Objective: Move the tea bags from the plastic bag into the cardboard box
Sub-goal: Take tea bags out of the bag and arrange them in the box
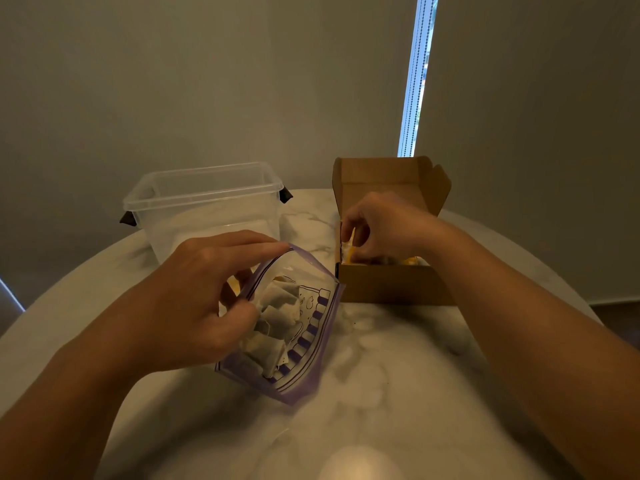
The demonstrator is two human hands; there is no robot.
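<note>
Left grip [207, 299] pinches purple-striped plastic bag [294, 393] holding pale crumpled tea bags [280, 306]; right grip [377, 226] unclear.

My left hand [194, 299] and right hand [384, 230], both bare; my left forearm [69, 393] and right forearm [519, 323] uncovered from wrist to the frame's edge.

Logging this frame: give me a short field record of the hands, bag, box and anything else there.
left hand: grips the plastic bag at its rim, holding it open
right hand: inside the cardboard box, fingers curled; what they hold is unclear
tea bags: several lie in the bag
box state: lid open, right of the bag
other: clear container behind the bag, on the table
</note>
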